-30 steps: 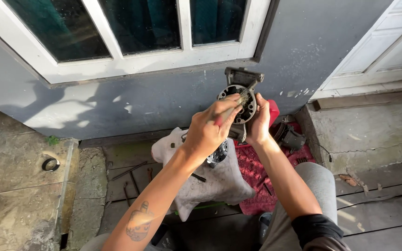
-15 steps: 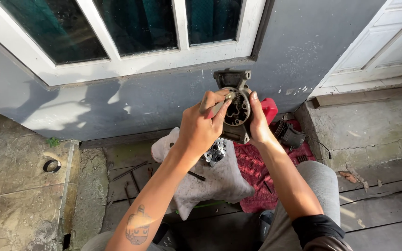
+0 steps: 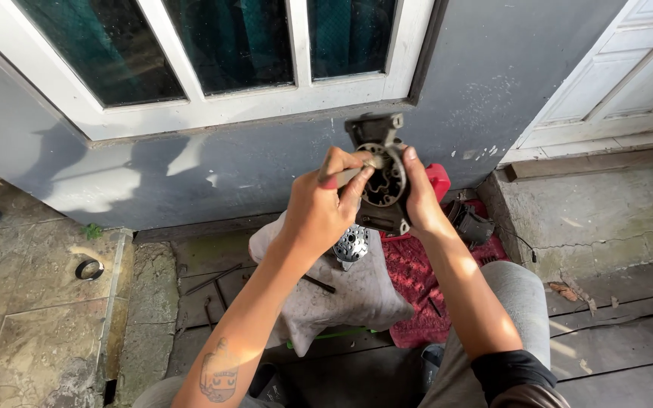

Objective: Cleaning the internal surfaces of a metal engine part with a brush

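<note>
Centre of frame, raised before the grey wall: dark round metal housing with spoked openings and a square bracket on top point(image 3: 382, 180), held upright in the air. Right hand point(image 3: 422, 198) wrapped around its right edge, fingers closed firmly on the rim, thumb up along the side. Left hand point(image 3: 325, 205) at its left face, fingertips pinched shut on a small pale piece point(image 3: 369, 162) pressed against the housing's upper left; exact shape of that piece too small to tell.

Below the hands, on the ground: grey-white rumpled cloth point(image 3: 357, 298) carrying a small silvery toothed round part point(image 3: 351, 244) and a thin dark rod point(image 3: 317, 283). Just right of it, red woven mat point(image 3: 417, 291), with a dark plastic part point(image 3: 468, 224) at its upper right edge. Far left, on stone paving: black rubber ring point(image 3: 88, 269), well apart from everything else. Upper frame: white-framed window with dark glass point(image 3: 228, 53).
</note>
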